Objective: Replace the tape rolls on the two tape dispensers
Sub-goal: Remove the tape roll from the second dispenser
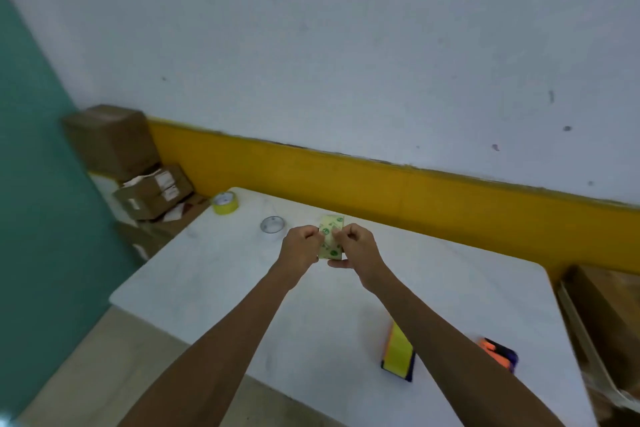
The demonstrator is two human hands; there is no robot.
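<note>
- White table (214, 274): the landmark for all entries below; it stands against a wall with a yellow band.
- Pale roll of tape with green marks (331, 236): held on edge above the table's far middle, between both hands.
- Left hand (300, 246): fingers curled tight, pinching the roll's left side near its top edge; forearm reaches in over the table's near edge.
- Right hand (356, 246): fingers curled in, gripping the roll's right side, with the thumb under the roll's lower edge.
- Clear tape roll (272, 227): lying flat on the table, just left of the left hand, not touched.
- Yellow tape roll (225, 203): lying flat at the table's far left corner, well apart from the hands.
- Yellow-and-blue tape dispenser (398, 354): on the table's near right part, partly behind the right forearm; details blurred.
- Orange-and-blue tape dispenser (498, 354): near the table's right edge, beyond the right forearm; too blurred to tell whether it carries a roll.
- Cardboard boxes (138, 166): stacked off the table's far left corner.
</note>
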